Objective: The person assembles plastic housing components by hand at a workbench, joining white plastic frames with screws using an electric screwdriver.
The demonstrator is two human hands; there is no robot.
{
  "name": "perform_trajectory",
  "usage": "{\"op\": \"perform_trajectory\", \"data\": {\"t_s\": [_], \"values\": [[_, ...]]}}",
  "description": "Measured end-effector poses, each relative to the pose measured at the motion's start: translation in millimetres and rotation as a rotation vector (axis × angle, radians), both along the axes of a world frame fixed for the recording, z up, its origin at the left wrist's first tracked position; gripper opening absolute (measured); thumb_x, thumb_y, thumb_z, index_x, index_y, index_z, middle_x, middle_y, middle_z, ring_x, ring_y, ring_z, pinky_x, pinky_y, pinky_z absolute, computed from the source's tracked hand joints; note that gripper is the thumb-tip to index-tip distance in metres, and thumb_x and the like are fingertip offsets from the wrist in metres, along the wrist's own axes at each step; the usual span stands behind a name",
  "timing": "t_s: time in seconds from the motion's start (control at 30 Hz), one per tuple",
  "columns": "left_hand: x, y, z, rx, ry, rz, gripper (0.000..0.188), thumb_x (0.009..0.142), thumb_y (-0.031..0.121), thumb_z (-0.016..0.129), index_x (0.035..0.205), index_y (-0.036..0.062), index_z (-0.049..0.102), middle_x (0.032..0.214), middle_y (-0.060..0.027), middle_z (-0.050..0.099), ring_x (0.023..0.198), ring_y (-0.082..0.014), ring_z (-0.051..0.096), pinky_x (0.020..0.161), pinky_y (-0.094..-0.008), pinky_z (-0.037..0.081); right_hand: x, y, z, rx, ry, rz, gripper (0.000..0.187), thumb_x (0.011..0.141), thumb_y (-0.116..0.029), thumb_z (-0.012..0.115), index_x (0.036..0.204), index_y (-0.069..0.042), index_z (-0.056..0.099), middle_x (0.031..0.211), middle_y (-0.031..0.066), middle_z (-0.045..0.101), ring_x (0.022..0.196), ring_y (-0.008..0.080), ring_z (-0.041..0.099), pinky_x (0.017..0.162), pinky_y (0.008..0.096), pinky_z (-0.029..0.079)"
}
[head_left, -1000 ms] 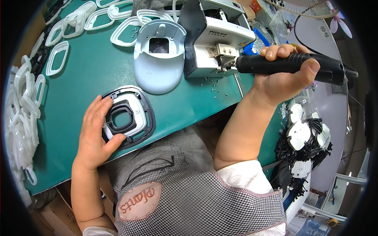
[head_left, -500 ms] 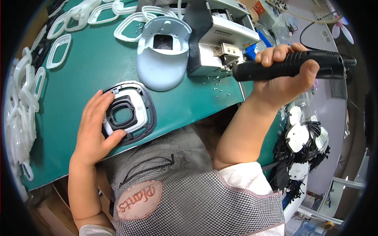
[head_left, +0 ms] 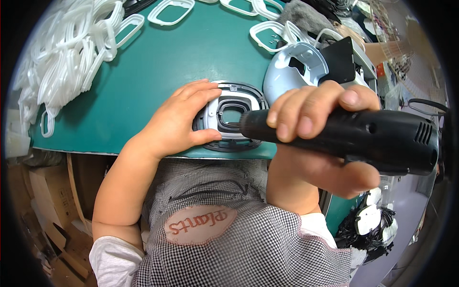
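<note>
My right hand (head_left: 320, 129) is wrapped round a black electric screwdriver (head_left: 392, 136). Its front end reaches over the right side of a rounded black-and-white plastic frame (head_left: 248, 102) with an opening in the middle; the bit is hidden or too small to see. The frame lies flat on the green mat, close to the near edge. My left hand (head_left: 179, 117) grips its left side, fingers on the far rim and thumb on the near rim. Just beyond the screwdriver stands a pale blue plastic housing (head_left: 277, 76), partly covered by my right hand.
White plastic rings (head_left: 172, 10) lie along the far side of the green mat (head_left: 158, 62). A heap of them (head_left: 71, 57) fills the left. At far right is a boxy machine (head_left: 362, 62), with loose screws (head_left: 274, 37) in a ring nearby. White parts with black cords (head_left: 369, 217) lie at lower right.
My right hand has brought the screwdriver from beside the machine over to the frame. My left hand stays on the frame, and the whole view has swung to the right.
</note>
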State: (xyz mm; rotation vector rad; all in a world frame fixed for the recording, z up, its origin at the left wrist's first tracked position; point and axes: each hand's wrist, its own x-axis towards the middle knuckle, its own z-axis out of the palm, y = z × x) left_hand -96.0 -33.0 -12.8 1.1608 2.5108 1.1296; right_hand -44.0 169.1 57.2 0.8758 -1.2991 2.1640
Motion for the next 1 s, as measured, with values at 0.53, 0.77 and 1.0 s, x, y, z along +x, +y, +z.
{"op": "perform_trajectory", "data": {"t_s": [0.53, 0.77, 1.0], "values": [[0, -3, -9, 0.058, 0.042, 0.040, 0.068, 0.067, 0.026, 0.079, 0.126, 0.0067, 0.052, 0.132, -0.0131, 0.051, 0.128, -0.0326, 0.042, 0.105, -0.0419, 0.037, -22, -43, -1, 0.279, -0.266, -0.147, 0.072, 0.077, -0.058, 0.070, 0.110, -0.001, 0.043, 0.073, 0.0116, 0.054, 0.058, 0.0205, 0.056, 0.055, 0.0342, 0.051], [-1, -2, -9, 0.054, 0.017, 0.005, 0.068, 0.068, 0.027, 0.079, 0.126, 0.0061, 0.052, 0.134, -0.0140, 0.049, 0.128, -0.0336, 0.042, 0.106, -0.0423, 0.037, -29, -48, -4, 0.206, -0.251, -0.069, 0.066, 0.076, -0.049, 0.076, 0.106, 0.000, 0.042, 0.070, 0.0114, 0.054, 0.056, 0.0189, 0.054, 0.054, 0.0327, 0.050], [1, -6, -11, 0.068, 0.040, 0.019, 0.067, 0.069, 0.027, 0.079, 0.127, 0.0082, 0.051, 0.133, -0.0149, 0.049, 0.128, -0.0345, 0.041, 0.106, -0.0425, 0.037, -21, -42, -14, 0.147, -0.253, -0.130, 0.066, 0.078, -0.055, 0.070, 0.113, -0.004, 0.046, 0.072, 0.0096, 0.054, 0.056, 0.0200, 0.054, 0.055, 0.0344, 0.049]]}}
